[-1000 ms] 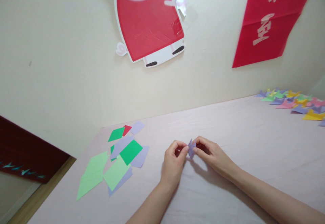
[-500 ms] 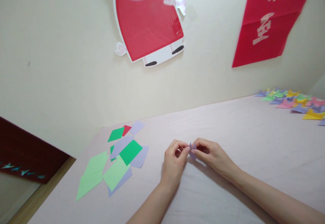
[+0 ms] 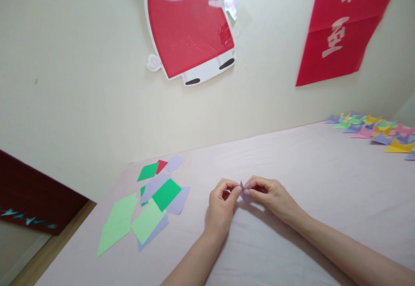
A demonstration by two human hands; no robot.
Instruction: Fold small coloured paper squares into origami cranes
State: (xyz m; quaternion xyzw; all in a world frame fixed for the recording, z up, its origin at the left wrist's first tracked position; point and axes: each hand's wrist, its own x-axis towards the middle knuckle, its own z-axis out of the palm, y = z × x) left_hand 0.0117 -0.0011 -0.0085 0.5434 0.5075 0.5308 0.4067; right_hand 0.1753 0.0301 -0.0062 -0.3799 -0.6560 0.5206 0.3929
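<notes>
A small purple folded paper (image 3: 245, 197) with pointed tips is held just above the pale cloth surface. My left hand (image 3: 223, 204) pinches its left side between thumb and fingertips. From the right, my right hand (image 3: 270, 195) pinches the other side in the same way. Two points of the paper stick up between the fingers, and a wider part hangs below them. The fingertips cover much of its middle, so the exact folds are hidden.
Flat paper sheets lie at the left, among them a dark green sheet (image 3: 167, 194) and a light green sheet (image 3: 118, 219). Several folded paper pieces (image 3: 382, 136) in mixed colours stand at the far right. The wall (image 3: 259, 104) rises behind the surface.
The purple paper has turned slightly, and its left tip stands out more clearly. Both hands keep their pinch and have shifted very slightly left.
</notes>
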